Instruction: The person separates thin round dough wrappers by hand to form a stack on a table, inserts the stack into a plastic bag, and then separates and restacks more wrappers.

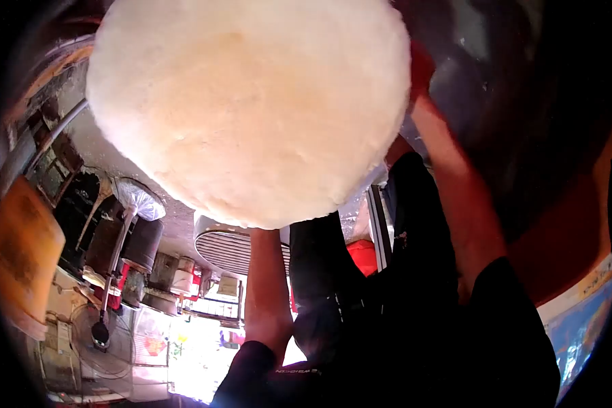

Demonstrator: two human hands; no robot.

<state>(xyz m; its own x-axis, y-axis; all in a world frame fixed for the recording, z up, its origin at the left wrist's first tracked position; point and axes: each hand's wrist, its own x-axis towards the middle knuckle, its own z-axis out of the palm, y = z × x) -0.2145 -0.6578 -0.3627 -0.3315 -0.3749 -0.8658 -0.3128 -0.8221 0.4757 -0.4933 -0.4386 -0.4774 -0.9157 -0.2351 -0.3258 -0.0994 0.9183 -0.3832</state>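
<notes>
A huge round sheet of dough hangs up close over the person's legs, covering most of the upper middle of the view and running off its top edge. It's creamy white, soft-looking and matte, with a warmer yellow blush towards the middle, shallow dimples across the face and an uneven, slightly fuzzy rim, a bit flatter along the lower left. The bare left forearm runs up from a black sleeve and vanishes behind its bottom edge; the left hand is hidden there, so I can't tell how that grip stands. The right forearm stretches up to the dough's right side, where the right hand sits in dim reddish shadow by the rim, its finger position too murky to judge. Black cloth trousers show below the dough, next to a round grey ridged object and something smooth and bright red. Off to the person's left stand a scuffed orange bin and a pedestal fan with a thin pole, its round base wrapped in crinkled clear plastic.
</notes>
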